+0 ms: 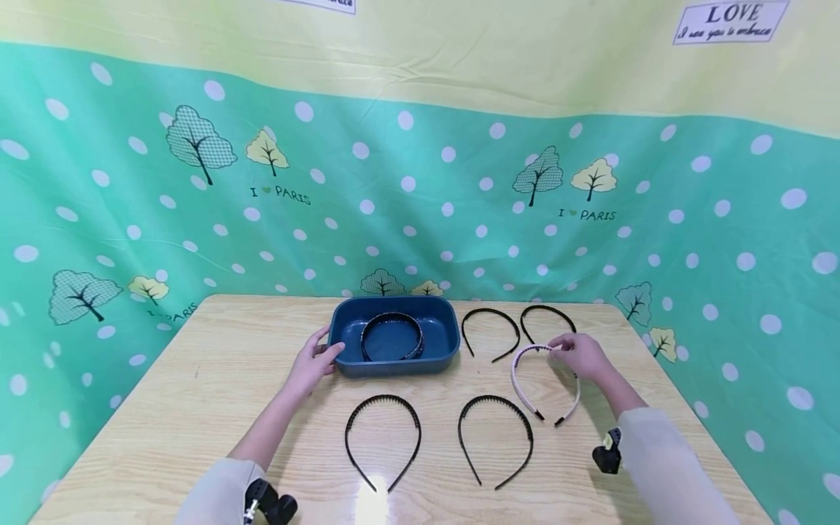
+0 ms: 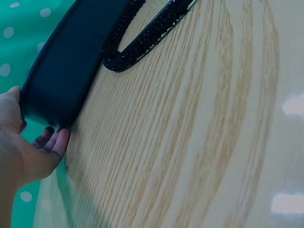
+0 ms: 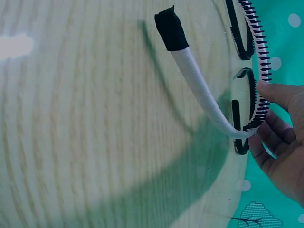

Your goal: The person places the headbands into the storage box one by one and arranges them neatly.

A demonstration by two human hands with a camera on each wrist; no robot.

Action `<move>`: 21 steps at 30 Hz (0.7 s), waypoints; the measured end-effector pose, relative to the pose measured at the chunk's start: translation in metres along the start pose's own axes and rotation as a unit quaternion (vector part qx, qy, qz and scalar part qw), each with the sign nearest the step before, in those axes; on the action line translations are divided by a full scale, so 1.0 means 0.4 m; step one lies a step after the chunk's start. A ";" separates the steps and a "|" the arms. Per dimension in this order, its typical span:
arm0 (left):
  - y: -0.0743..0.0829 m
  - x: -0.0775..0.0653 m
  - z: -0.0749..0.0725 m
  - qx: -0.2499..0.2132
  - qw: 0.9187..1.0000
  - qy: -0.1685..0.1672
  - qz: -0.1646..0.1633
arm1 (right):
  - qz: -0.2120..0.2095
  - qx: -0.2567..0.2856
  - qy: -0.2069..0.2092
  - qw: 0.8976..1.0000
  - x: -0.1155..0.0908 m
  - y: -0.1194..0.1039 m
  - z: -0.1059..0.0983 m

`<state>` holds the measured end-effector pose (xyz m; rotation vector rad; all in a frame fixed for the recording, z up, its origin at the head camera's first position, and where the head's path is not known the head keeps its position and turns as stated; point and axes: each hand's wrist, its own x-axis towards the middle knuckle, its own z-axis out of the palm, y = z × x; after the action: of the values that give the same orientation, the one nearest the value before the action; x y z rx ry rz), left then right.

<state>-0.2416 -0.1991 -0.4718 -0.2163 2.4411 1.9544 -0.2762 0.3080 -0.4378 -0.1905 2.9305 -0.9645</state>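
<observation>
My left hand grips the left end of a dark blue plastic box, thumb over the rim and fingers against the outside wall. Inside the box lies a dark headband, partly hidden below the front wall. On the right, my right hand pinches a white headband near the top of its curve. Its black-tipped ends point toward me. In the right wrist view the white headband shows dark teeth along its inner side, its shadow falling on the table below.
Two black headbands, one left and one right, lie on the wooden table nearest me. Another black headband lies right of the box, and one more lies behind my right hand. A polka-dot curtain hangs behind the table.
</observation>
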 end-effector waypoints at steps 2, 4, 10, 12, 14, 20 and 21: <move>0.000 0.000 0.000 0.002 1.000 -0.001 0.002 | 0.000 -0.003 0.003 1.000 0.001 -0.004 -0.004; 0.001 0.000 0.000 0.004 1.000 -0.001 0.003 | 0.002 -0.003 0.006 1.000 0.002 -0.007 -0.008; 0.004 -0.001 -0.001 0.003 1.000 -0.002 0.002 | 0.003 0.002 0.010 1.000 0.008 -0.015 -0.018; 0.005 -0.002 -0.002 0.003 1.000 -0.005 0.002 | 0.004 0.002 0.010 1.000 0.010 -0.017 -0.022; 0.005 -0.002 -0.002 0.004 1.000 -0.007 0.001 | 0.006 0.002 0.010 1.000 0.012 -0.018 -0.026; 0.006 -0.003 -0.003 0.008 1.000 -0.010 -0.007 | 0.003 0.003 0.014 1.000 0.013 -0.024 -0.037; 0.006 -0.003 -0.003 0.009 1.000 -0.010 -0.007 | 0.003 0.003 0.015 1.000 0.013 -0.026 -0.038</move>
<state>-0.2406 -0.1995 -0.4691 -0.2120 2.4352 1.9191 -0.2815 0.3080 -0.4193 -0.1691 2.9539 -0.9825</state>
